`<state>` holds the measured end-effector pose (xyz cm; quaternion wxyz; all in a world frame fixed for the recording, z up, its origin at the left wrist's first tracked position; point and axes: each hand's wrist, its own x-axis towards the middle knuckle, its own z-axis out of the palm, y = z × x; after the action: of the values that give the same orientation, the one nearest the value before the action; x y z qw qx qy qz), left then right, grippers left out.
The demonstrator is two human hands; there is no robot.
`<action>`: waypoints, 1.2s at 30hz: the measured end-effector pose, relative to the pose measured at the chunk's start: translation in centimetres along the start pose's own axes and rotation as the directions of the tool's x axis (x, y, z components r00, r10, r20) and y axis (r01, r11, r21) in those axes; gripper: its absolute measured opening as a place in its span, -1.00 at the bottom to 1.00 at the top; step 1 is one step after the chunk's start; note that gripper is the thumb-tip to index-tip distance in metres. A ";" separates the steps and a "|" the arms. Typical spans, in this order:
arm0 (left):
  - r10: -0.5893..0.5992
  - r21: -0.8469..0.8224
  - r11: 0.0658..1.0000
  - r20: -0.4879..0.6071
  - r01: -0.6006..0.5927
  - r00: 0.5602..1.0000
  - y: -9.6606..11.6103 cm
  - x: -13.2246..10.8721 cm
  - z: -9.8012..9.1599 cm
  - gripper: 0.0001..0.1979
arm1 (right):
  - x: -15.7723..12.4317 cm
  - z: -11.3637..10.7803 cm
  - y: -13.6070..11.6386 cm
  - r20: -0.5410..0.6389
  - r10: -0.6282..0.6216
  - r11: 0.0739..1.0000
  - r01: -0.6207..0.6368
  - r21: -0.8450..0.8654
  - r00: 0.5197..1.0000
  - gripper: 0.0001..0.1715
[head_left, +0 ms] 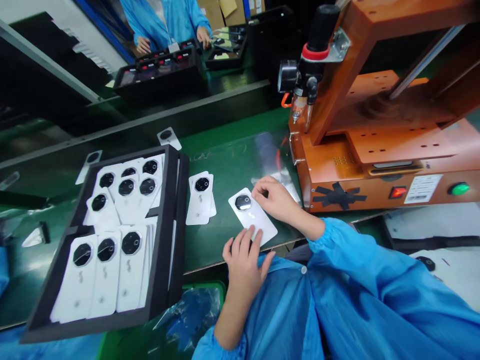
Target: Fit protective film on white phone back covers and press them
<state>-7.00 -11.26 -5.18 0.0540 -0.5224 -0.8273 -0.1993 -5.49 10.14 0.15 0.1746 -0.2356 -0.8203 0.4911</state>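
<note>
A white phone back cover with a round black camera ring lies flat on the green belt in front of me. My left hand rests on its near end, fingers stretched flat and pressing it down. My right hand touches the cover's far right corner with its fingertips pinched together; whether anything is between them is hidden. A small stack of similar white covers lies just left of it.
A black tray at the left holds several white covers. An orange press machine stands at the right with a green button. Across the belt another person in blue works over black trays.
</note>
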 end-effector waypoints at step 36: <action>-0.029 0.005 1.000 -0.164 0.031 0.986 -0.9 0.3 2.3 -0.39 | 2.0 3.7 0.7 0.004 0.003 0.887 -0.001 -0.463 1.000 -0.77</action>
<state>-7.66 -10.40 -7.43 0.1207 -0.4916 -0.8286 -0.2392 -8.90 8.82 -2.05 0.1109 -0.2701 -0.9138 0.2823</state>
